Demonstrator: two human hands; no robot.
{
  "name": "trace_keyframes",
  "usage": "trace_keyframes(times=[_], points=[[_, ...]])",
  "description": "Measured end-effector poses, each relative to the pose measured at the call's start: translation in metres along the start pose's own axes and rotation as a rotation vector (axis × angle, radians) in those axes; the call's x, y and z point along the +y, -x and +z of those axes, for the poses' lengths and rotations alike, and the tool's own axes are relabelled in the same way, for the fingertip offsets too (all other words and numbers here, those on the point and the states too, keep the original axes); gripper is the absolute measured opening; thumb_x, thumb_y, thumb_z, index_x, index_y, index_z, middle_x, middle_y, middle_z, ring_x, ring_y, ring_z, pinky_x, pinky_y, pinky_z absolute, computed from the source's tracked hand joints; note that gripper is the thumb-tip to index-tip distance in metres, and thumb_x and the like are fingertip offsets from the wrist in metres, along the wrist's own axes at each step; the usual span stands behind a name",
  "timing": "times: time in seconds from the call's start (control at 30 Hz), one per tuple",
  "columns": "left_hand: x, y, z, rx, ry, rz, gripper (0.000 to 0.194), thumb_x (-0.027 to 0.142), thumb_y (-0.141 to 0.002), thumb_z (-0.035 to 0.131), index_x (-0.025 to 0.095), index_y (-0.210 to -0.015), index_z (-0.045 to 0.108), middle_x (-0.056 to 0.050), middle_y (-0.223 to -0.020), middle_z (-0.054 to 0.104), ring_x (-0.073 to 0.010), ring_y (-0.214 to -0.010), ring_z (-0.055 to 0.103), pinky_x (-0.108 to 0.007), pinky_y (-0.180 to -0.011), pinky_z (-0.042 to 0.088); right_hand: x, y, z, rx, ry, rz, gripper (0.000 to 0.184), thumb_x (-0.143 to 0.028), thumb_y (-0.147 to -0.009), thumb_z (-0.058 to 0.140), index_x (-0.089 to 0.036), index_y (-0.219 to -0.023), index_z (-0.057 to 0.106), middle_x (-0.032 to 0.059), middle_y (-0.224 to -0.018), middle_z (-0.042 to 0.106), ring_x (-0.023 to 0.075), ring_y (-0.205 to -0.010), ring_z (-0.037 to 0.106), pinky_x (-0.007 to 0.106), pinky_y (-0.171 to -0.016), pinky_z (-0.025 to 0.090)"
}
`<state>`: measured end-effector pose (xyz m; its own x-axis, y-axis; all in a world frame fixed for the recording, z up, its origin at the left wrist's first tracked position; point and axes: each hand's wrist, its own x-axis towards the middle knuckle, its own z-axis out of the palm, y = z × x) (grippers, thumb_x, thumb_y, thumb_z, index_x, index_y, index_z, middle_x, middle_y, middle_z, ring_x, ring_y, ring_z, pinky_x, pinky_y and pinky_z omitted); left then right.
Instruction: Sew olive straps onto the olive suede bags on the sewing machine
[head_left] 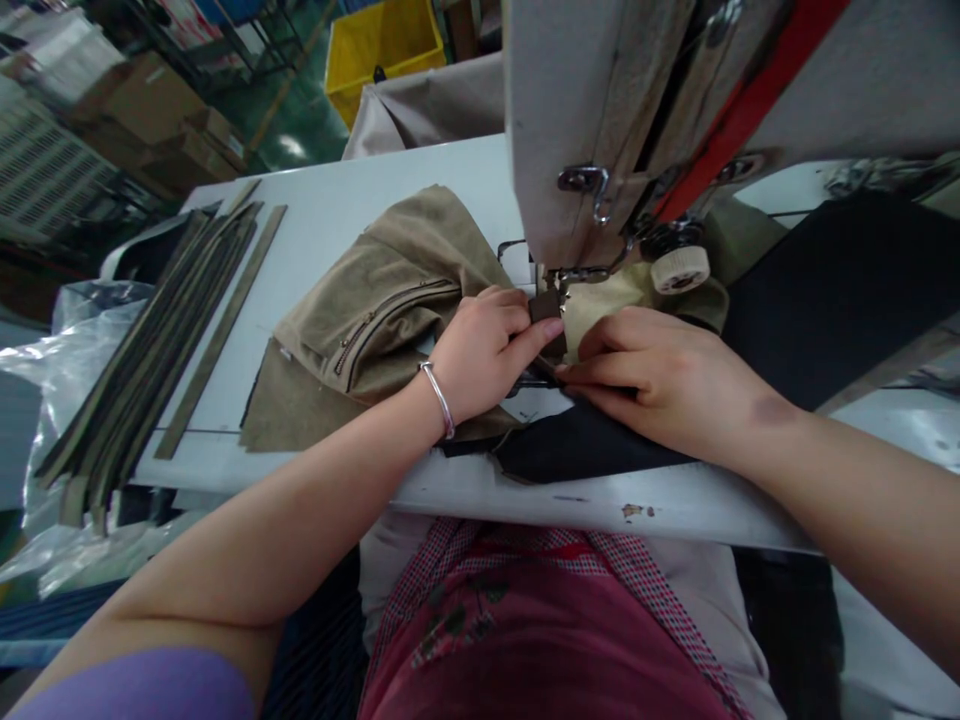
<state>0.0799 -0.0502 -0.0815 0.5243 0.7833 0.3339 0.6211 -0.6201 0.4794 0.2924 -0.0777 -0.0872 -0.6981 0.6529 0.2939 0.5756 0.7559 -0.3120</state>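
Observation:
At the sewing machine [600, 130], my left hand [480, 350], with a silver bracelet at the wrist, is closed with thumb and fingers pressed on a small dark brown strip [545, 305] beside the needle area. My right hand [660, 375] pinches the edge of the dark fabric [592, 440] just right of the presser foot, fingertips near my left thumb. Olive canvas [397, 250] with a curved zipper [382, 325] lies bunched left of my left hand. Pale yellow fabric [607, 300] shows behind my fingers. The needle tip is hidden.
Long olive strips [165, 340] lie stacked at the table's left end, by clear plastic wrap [82, 310]. A white thread wheel [679, 270] sits on the machine's head. Beyond the table [300, 190] stand a yellow bin [382, 50] and cardboard boxes [157, 110].

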Motion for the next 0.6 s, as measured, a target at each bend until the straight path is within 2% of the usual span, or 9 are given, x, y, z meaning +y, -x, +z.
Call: trace_keyframes(times=[0.17, 0.33, 0.6], points=[[0.0007, -0.0015, -0.0011, -0.026, 0.011, -0.016, 0.049, 0.037, -0.095, 0.050, 0.015, -0.052, 0.051, -0.001, -0.063, 0.051, -0.0127, -0.066, 0.050, -0.028, -0.063, 0.036, 0.0000, 0.0010, -0.0011, -0.015, 0.021, -0.038, 0.019, -0.025, -0.091, 0.055, -0.021, -0.093, 0.073, 0.0064, -0.092, 0.062, 0.0197, -0.088, 0.055, 0.033, -0.077, 0.043], [0.0008, -0.0038, -0.0014, -0.050, 0.004, -0.025, 0.048, 0.040, -0.096, 0.048, 0.014, -0.056, 0.056, -0.002, -0.067, 0.055, -0.0133, -0.070, 0.053, -0.028, -0.065, 0.038, -0.0011, -0.0004, -0.0021, -0.047, 0.052, -0.055, 0.018, -0.023, -0.090, 0.055, -0.021, -0.096, 0.072, 0.0077, -0.094, 0.061, 0.0212, -0.090, 0.053, 0.034, -0.077, 0.042], [0.0063, -0.0006, 0.0002, -0.076, -0.129, 0.021, 0.047, 0.042, -0.097, 0.045, 0.015, -0.062, 0.062, -0.005, -0.078, 0.062, -0.0173, -0.080, 0.057, -0.032, -0.075, 0.043, -0.0015, 0.0010, -0.0023, -0.052, 0.015, -0.047, 0.017, -0.022, -0.089, 0.056, -0.021, -0.095, 0.072, 0.0076, -0.093, 0.062, 0.0217, -0.091, 0.054, 0.036, -0.079, 0.043]])
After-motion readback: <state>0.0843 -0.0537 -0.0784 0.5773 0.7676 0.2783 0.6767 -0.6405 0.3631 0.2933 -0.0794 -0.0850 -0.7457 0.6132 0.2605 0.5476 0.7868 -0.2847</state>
